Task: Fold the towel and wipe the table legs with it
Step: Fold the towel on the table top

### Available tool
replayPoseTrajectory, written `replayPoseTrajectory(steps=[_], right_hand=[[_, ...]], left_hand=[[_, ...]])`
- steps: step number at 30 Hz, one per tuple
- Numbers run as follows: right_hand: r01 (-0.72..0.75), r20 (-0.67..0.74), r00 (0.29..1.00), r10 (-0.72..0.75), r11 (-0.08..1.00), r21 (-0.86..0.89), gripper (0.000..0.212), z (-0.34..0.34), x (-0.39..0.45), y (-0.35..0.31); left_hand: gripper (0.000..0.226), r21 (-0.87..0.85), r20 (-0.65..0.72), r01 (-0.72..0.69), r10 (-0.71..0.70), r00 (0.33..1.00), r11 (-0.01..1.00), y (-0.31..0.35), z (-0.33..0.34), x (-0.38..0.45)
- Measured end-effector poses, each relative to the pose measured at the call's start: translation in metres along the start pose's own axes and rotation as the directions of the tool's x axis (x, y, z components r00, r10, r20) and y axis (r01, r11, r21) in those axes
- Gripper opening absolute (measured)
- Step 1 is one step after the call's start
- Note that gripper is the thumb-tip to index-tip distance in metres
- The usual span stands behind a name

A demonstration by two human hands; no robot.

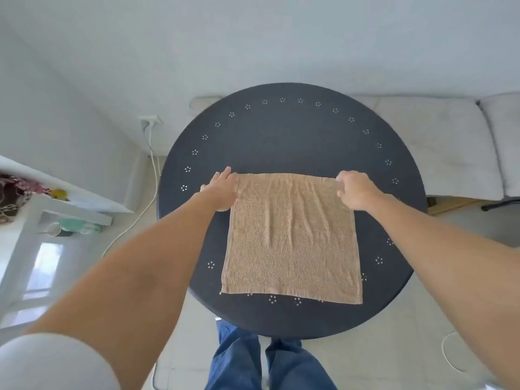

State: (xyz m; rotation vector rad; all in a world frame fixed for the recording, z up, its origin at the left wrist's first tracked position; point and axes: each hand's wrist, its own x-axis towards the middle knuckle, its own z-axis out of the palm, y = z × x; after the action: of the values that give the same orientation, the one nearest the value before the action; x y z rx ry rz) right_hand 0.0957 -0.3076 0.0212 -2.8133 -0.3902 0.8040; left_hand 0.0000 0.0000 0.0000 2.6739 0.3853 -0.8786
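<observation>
A light brown towel lies spread flat on the round dark table, reaching almost to the near rim. My left hand rests at the towel's far left corner, fingers stretched forward and touching its edge. At the far right corner my right hand is curled, pinching the towel's corner. The table legs are hidden under the tabletop.
A white shelf unit with cups and small items stands to the left. A wall socket with a white cable is behind the table's left side. A pale sofa runs along the right. My legs in blue jeans stand at the near rim.
</observation>
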Motion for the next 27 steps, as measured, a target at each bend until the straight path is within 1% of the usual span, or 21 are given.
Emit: replayPoseTrajectory(steps=[1,3,5,7,8,9,12,14,17,20,23,25,27], right_hand=[[-0.022,0.001,1.000,0.022,0.999,-0.025,0.036,0.005,0.002,-0.001],[-0.052,-0.034,0.998,0.050,0.998,-0.042,0.038,0.016,0.007,0.000],[-0.080,-0.055,0.996,0.077,0.995,-0.063,0.041,0.025,0.008,0.000],[-0.101,-0.119,0.989,0.089,0.989,-0.106,0.043,0.030,0.010,0.002],[-0.110,-0.161,0.983,0.089,0.986,-0.129,0.041,0.031,0.011,0.004],[-0.119,-0.190,0.978,0.091,0.982,-0.143,0.039,0.032,0.012,0.005],[-0.108,-0.243,0.967,0.082,0.989,-0.096,0.027,0.040,0.012,0.010],[-0.076,-0.282,0.957,0.068,0.997,-0.017,0.020,0.041,0.007,0.013],[-0.001,-0.345,0.938,0.038,0.994,0.106,0.018,0.040,-0.008,0.018],[0.074,-0.398,0.917,0.005,0.981,0.181,0.010,0.040,-0.025,0.029],[0.159,-0.432,0.900,-0.066,0.970,0.182,0.008,0.046,-0.050,0.039],[0.208,-0.442,0.889,-0.115,0.964,0.167,0.012,0.057,-0.070,0.045],[0.214,-0.446,0.887,-0.119,0.962,0.170,0.011,0.071,-0.090,0.050]], left_hand=[[0.056,-0.003,-0.003,-0.011,0.011,1.000,1.000,0.001,0.002,0.001],[0.053,-0.015,-0.043,-0.026,0.025,0.999,1.000,0.003,0.006,0.004],[0.048,-0.018,-0.147,-0.034,0.031,0.989,0.999,0.006,0.011,0.008],[0.038,-0.015,-0.303,-0.021,0.015,0.953,1.000,0.010,0.011,0.012],[0.035,-0.015,-0.360,-0.007,0.001,0.933,1.000,0.012,0.011,0.015],[0.032,-0.021,-0.385,0.003,-0.011,0.923,1.000,0.014,0.012,0.019],[0.029,-0.066,-0.379,0.012,-0.036,0.925,0.998,0.018,0.015,0.022],[0.026,-0.155,-0.384,0.011,-0.070,0.920,0.988,0.017,0.015,0.020],[0.020,-0.271,-0.430,-0.056,-0.069,0.900,0.961,0.007,0.016,0.009],[0.014,-0.294,-0.480,-0.185,0.023,0.877,0.938,-0.008,0.019,-0.012],[0.013,-0.237,-0.500,-0.295,0.144,0.854,0.926,-0.022,0.029,-0.041],[0.012,-0.193,-0.485,-0.335,0.207,0.850,0.922,-0.029,0.042,-0.062],[0.010,-0.163,-0.467,-0.363,0.252,0.847,0.917,-0.034,0.056,-0.083]])
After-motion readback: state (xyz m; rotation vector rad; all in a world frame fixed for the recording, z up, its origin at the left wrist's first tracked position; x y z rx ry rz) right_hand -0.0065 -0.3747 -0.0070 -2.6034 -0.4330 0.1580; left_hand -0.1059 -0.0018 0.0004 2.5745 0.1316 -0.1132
